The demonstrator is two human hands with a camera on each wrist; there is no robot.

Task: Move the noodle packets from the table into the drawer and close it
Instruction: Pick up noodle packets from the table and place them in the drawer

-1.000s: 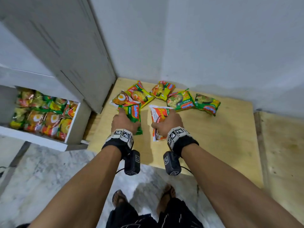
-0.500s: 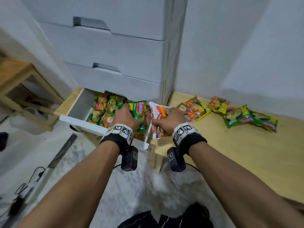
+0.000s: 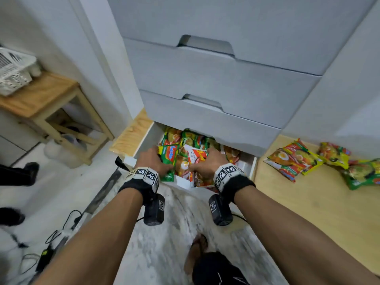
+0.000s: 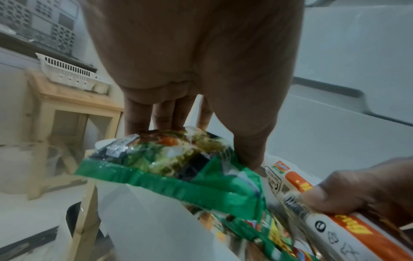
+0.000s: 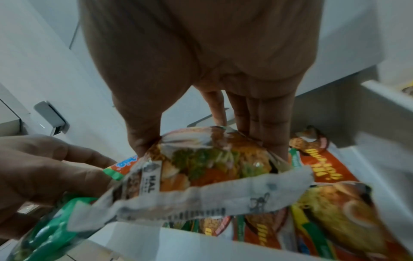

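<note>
My left hand [image 3: 153, 161] grips a green noodle packet [image 3: 169, 161] over the open bottom drawer [image 3: 181, 183]. My right hand [image 3: 207, 163] grips a white-and-red noodle packet [image 3: 197, 159] beside it, also above the drawer. In the left wrist view thumb and fingers pinch the green packet [image 4: 178, 160]. In the right wrist view the white-and-red packet [image 5: 214, 169] sits between thumb and fingers. Several packets [image 3: 191, 138] lie inside the drawer. Several more packets [image 3: 292, 159] lie on the low wooden table [image 3: 308, 212] at the right.
Two closed grey drawers [image 3: 216, 83] stack above the open one. A wooden stool [image 3: 41, 99] with a white basket [image 3: 14, 68] stands at the left. Cables [image 3: 51, 239] lie on the marble floor. My feet [image 3: 197, 251] are below the arms.
Both hands lifted a packet each off the table, swung left and now hold them over the drawer's contents.
</note>
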